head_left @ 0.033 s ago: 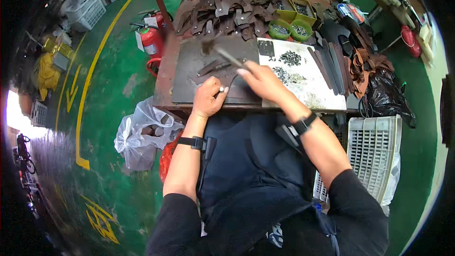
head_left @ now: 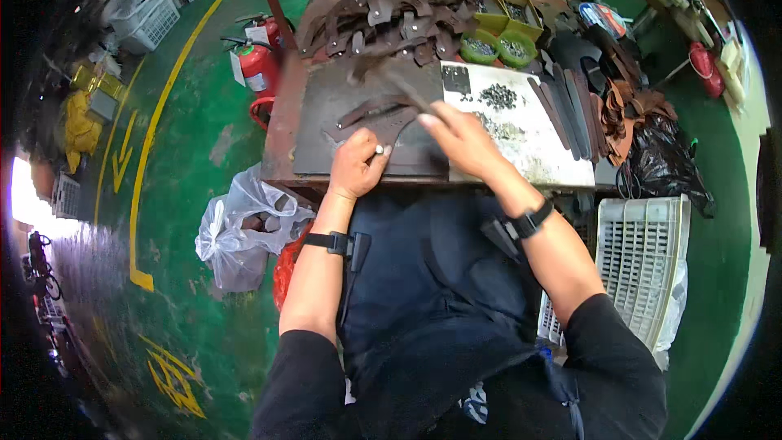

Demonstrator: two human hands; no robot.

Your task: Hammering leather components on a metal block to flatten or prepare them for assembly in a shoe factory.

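In my right hand (head_left: 464,140) is a hammer (head_left: 407,91), its handle slanting up and left, its head blurred by motion above the dark work board (head_left: 318,147). My left hand (head_left: 357,165) is closed round a short metal rod (head_left: 379,149), perhaps a punch or rivet setter; only its bright top end shows. That hand rests on a dark brown leather piece (head_left: 389,126) with a curved strap part (head_left: 371,108) lying on the board. The rod's lower end is hidden by my fingers.
Behind the board lies a heap of brown leather straps (head_left: 399,20). On the right, small dark fasteners (head_left: 498,96) lie on a white slab (head_left: 562,169), beside leather strips (head_left: 566,114). Green bowls (head_left: 515,50) hold small metal parts. A white crate (head_left: 643,261) stands at my right.
The hammer and my right hand have shifted slightly, the hammer more blurred now. My left hand keeps its place on the rod and leather.
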